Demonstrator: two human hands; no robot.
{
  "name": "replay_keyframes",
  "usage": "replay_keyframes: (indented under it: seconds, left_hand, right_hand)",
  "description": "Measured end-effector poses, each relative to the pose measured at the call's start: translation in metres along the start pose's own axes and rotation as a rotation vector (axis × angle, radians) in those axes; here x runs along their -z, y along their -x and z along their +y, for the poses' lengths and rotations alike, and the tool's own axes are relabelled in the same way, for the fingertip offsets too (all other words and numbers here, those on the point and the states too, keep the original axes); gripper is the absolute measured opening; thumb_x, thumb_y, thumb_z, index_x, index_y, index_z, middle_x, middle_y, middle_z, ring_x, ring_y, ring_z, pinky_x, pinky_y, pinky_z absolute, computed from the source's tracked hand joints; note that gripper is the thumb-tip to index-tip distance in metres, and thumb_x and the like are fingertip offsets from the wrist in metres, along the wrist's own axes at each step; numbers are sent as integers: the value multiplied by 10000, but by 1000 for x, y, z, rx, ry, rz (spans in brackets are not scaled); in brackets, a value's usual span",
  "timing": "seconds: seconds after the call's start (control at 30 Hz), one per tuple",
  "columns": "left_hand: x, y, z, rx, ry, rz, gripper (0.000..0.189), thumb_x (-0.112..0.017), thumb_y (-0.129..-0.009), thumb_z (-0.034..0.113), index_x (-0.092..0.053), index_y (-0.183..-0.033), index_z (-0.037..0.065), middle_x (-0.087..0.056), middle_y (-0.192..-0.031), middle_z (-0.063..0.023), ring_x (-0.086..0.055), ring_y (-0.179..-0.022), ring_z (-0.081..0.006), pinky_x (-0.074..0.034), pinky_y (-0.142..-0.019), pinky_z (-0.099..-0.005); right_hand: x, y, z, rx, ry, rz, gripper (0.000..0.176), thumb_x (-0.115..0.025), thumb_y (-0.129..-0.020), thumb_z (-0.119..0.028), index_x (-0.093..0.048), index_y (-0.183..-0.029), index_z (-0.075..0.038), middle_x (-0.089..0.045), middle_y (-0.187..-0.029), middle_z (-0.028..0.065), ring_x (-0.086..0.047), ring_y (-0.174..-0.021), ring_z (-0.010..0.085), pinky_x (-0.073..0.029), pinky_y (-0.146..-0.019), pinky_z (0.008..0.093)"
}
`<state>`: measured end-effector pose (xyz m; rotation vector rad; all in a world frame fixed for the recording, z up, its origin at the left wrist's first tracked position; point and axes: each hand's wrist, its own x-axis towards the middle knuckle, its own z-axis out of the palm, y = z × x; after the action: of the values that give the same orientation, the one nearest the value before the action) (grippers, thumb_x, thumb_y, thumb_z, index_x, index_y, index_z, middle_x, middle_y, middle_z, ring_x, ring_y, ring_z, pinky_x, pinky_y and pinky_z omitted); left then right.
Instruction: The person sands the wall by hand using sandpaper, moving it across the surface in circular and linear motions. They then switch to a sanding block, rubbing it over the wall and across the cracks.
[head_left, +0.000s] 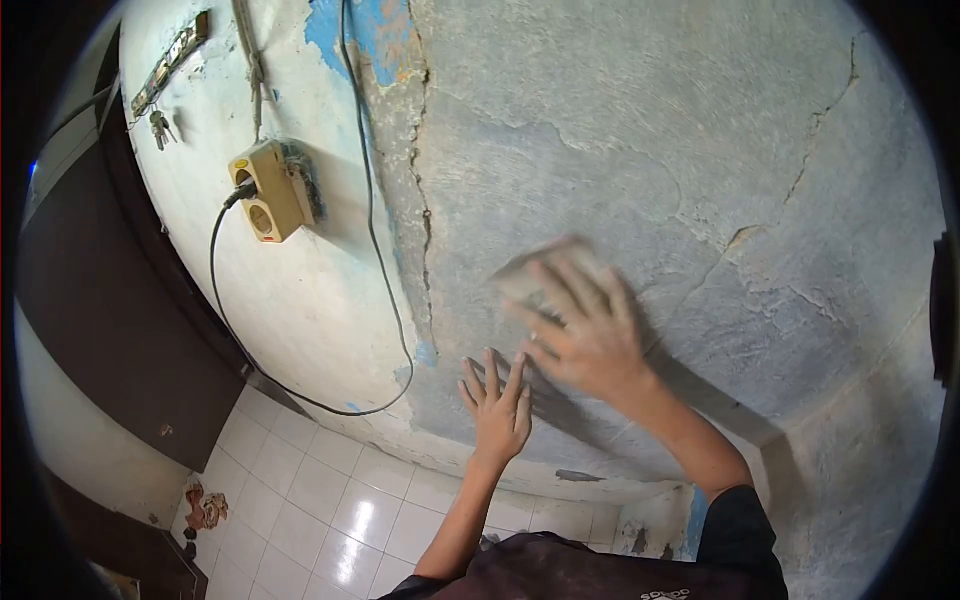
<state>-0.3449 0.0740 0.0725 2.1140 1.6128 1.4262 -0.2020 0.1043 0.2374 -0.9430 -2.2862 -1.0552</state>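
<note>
The right hand point(590, 345) holds a flat pad point(522, 264), blurred, under its spread fingers and against the grey wall point(600, 100); how the thumb sits on it I cannot tell. Just below and left of that grip, the left hand point(497, 415) lies empty at the wall, fingers fanned wide. Left of the grip runs a crack point(427, 235), then a cable point(372, 215); farther left, a socket point(267, 195).

White tiled floor point(296, 505), crumpled reddish-brown cloth point(207, 508) on it
</note>
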Motion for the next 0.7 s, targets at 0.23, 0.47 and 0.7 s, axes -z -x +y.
replay_keyframes:
  seconds: [0.23, 0.47, 0.7]
  left_hand:
    - [10, 0, -17, -18, -71, -64, 513, -484, -983, 240, -413, -1487, 171, -118, -1620, -190, 13, -1465, -494, -9, -1130, -639]
    - [27, -16, -40, -64, 134, 57, 502, -528, -969, 241, -457, -1465, 219, -173, -1609, -182, -54, -1452, -512, -70, -1117, -656]
    - [69, -35, -84, -90, 124, -38, 531, -533, -950, 176, -436, -1468, 114, -71, -1580, -318, -59, -1414, -584, -95, -1131, -621]
  right_hand:
    - [20, -29, -4, -421, 115, 382, 484, -568, -908, -488, -545, -1375, -362, -299, -1584, 70, -267, -1449, 281, -133, -1129, 654]
    - [24, -39, 2, -278, 245, 208, 486, -544, -917, -486, -508, -1391, -386, -307, -1568, 106, -258, -1445, 344, -109, -1132, 672]
    - [-11, -53, -41, -112, 215, 15, 446, -500, -939, -500, -556, -1361, -367, -335, -1544, 148, -295, -1414, 411, -142, -1108, 687]
